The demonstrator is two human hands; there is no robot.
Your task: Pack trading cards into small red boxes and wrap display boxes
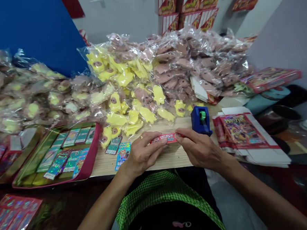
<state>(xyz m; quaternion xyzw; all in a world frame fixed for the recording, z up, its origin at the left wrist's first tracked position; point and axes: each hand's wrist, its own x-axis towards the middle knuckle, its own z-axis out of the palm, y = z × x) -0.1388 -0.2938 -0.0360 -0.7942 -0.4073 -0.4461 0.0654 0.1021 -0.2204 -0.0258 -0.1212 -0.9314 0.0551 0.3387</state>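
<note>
Red printed strip (172,137) is left of the blue tape dispenser (201,122). You're at a two-handed hold: left hand (144,153) pinches one end, right hand (201,148) the other. Printed cartons (244,130) lie right of the dispenser.

Left hand (142,153), right hand (201,148) holding red printed item (171,138), tape dispenser (199,122) nearby; bagged toys (144,112)

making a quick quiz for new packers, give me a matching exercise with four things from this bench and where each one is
1. blue tape dispenser
2. red strip
3. flat stack of cartons
4. pink-rimmed tray

A. far left of the apron
B. between both hands
C. just beyond the right hand
D. right of the dispenser

1-C, 2-B, 3-D, 4-A
</note>
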